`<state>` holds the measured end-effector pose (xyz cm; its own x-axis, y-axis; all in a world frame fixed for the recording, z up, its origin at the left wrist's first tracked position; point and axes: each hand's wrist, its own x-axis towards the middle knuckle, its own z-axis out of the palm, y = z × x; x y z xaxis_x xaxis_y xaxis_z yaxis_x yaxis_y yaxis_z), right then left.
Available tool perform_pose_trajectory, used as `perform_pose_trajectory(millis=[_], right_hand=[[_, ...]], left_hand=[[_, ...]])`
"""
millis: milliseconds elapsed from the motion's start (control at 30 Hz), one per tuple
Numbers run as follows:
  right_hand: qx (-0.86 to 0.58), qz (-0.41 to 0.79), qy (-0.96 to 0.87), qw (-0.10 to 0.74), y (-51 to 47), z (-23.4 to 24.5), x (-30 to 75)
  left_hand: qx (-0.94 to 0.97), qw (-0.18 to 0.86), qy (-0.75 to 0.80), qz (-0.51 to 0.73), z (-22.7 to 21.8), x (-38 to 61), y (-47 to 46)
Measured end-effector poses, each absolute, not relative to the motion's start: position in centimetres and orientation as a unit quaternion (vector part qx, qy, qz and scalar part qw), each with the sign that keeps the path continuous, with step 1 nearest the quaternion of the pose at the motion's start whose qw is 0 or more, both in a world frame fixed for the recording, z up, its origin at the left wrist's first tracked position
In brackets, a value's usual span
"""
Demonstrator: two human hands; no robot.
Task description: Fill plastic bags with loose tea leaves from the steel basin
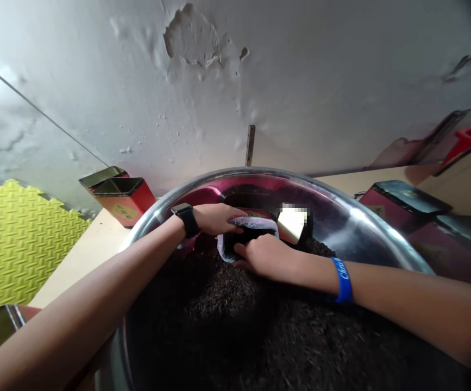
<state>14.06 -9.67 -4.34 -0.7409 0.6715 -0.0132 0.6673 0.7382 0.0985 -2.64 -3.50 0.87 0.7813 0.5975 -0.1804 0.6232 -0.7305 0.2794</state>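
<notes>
A large metal basin (371,220) holds dark, dry loose leaves (227,290) that look like tea. Inside its far part, a clear plastic bag (224,251) gapes open and appears to line a red tin, mostly hidden. My left hand (219,218) grips the bag's far left rim, thumb over the edge. At the near right rim, the fingers of my right hand (265,255) are curled round the plastic, partly hidden from view. The bag's inside is dark. Just right of it, a shiny pale-gold boxy piece (291,224) rests against the leaves.
Two open red tins (127,203) stand on the table left of the basin. Closed dark-topped tins (410,198) are to the right, with a red object (465,144) behind. A yellow foam mat (15,244) lies at left. A peeling wall (308,87) rises behind.
</notes>
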Motion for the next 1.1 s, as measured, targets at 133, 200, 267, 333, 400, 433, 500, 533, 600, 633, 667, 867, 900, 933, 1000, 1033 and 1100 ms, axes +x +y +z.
perform_pose_trajectory(millis=[133, 200, 267, 333, 400, 433, 500, 533, 600, 633, 667, 867, 900, 933, 1000, 1033, 1100], right_hand=[[0.389, 0.056, 0.919, -0.010, -9.3, -4.2, 14.3], [0.393, 0.056, 0.918, -0.009, -9.1, -4.2, 14.4], [0.391, 0.056, 0.918, -0.010, -9.0, -4.3, 14.7], [0.386, 0.057, 0.921, -0.013, -9.0, -4.3, 14.9], [0.380, 0.060, 0.923, -0.017, -9.1, -4.4, 15.0], [0.375, 0.062, 0.925, -0.020, -9.3, -4.3, 14.9], [0.365, 0.067, 0.928, -0.032, -9.5, -4.2, 14.8], [0.361, 0.068, 0.929, -0.040, -9.7, -4.1, 14.7], [0.352, 0.068, 0.932, -0.054, -9.9, -4.0, 14.5], [0.348, 0.068, 0.933, -0.056, -9.9, -4.0, 14.4], [0.346, 0.069, 0.934, -0.056, -10.0, -4.0, 14.3], [0.324, 0.137, 0.934, -0.056, -10.8, -4.0, 13.9], [0.317, 0.142, 0.936, -0.060, -11.1, -3.9, 13.8], [0.315, 0.142, 0.936, -0.063, -11.4, -3.9, 13.7], [0.321, 0.132, 0.936, -0.060, -11.7, -4.0, 13.6], [0.328, 0.125, 0.935, -0.055, -11.8, -4.2, 13.6], [0.341, 0.112, 0.932, -0.046, -11.8, -4.7, 13.7]], left_hand=[[0.928, 0.169, 0.328, -0.046, 0.9, -2.5, -3.6], [0.929, 0.165, 0.329, -0.041, 0.9, -2.5, -3.5], [0.931, 0.163, 0.325, -0.035, 0.8, -2.5, -3.5], [0.932, 0.164, 0.321, -0.029, 0.7, -2.5, -3.4], [0.933, 0.167, 0.319, -0.026, 0.7, -2.5, -3.4], [0.933, 0.167, 0.319, -0.026, 0.7, -2.5, -3.4], [0.933, 0.167, 0.317, -0.028, 0.7, -2.6, -3.4], [0.933, 0.167, 0.318, -0.030, 0.7, -2.6, -3.4], [0.932, 0.166, 0.320, -0.033, 0.7, -2.7, -3.4], [0.932, 0.163, 0.322, -0.032, 0.7, -2.7, -3.4], [0.933, 0.160, 0.322, -0.031, 0.7, -2.7, -3.3], [0.929, 0.146, 0.339, -0.030, 0.3, -2.6, -3.3], [0.927, 0.143, 0.346, -0.028, 0.3, -2.6, -3.3], [0.925, 0.142, 0.351, -0.026, 0.2, -2.6, -3.3], [0.922, 0.141, 0.359, -0.028, 0.2, -2.6, -3.3], [0.921, 0.141, 0.363, -0.029, 0.2, -2.6, -3.3], [0.918, 0.140, 0.370, -0.030, 0.2, -2.6, -3.3]])
